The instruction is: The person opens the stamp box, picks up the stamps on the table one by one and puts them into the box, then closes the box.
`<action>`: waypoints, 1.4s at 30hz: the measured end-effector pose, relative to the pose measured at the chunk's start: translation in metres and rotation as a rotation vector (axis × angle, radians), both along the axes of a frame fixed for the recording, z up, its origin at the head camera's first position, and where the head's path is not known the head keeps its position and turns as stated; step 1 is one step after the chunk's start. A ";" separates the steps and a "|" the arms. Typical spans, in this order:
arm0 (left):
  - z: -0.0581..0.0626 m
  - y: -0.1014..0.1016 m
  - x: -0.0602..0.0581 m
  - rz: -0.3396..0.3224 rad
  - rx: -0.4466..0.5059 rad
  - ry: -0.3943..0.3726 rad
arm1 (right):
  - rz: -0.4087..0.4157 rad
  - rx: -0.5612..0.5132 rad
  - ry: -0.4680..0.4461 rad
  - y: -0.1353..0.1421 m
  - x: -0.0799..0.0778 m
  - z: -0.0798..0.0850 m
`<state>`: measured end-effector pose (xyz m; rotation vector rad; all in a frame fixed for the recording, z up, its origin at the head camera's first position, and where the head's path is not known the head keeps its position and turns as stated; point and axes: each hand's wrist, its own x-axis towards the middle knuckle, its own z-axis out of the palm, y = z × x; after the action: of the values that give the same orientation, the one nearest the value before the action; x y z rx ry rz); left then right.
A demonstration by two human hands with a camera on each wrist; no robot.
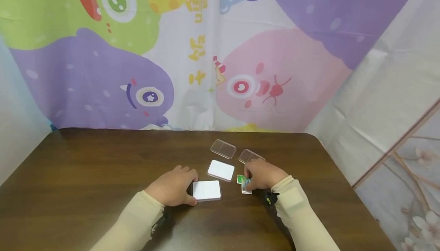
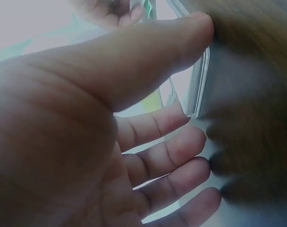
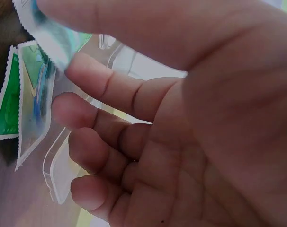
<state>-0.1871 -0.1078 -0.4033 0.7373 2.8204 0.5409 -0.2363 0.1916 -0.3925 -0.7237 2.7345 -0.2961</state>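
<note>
My left hand (image 1: 173,187) grips a shallow clear plastic case (image 1: 207,190) with a white face, at its left end. In the left wrist view the thumb and index finger hold the case's edge (image 2: 199,87) from opposite sides. My right hand (image 1: 264,174) pinches a small stamp with a serrated edge (image 3: 56,40) between thumb and index finger, the other fingers curled loosely. Beneath it, a blue-green picture stamp (image 3: 35,99) overlaps a green stamp (image 3: 8,106) on the table.
A second white-faced clear case (image 1: 221,170) lies just beyond the held one. Behind it are two transparent lids, one lid (image 1: 223,149) in the middle and another lid (image 1: 248,154) partly behind my right hand. A cartoon-printed cloth (image 1: 203,106) hangs behind the brown table (image 1: 103,159).
</note>
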 end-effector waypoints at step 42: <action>0.001 0.004 0.001 0.024 0.011 -0.015 | 0.133 -0.145 0.011 -0.004 -0.005 -0.001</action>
<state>-0.1858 -0.1036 -0.4020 0.6996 2.8184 0.5631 -0.2411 0.1872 -0.3933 -0.9441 2.6800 -0.4652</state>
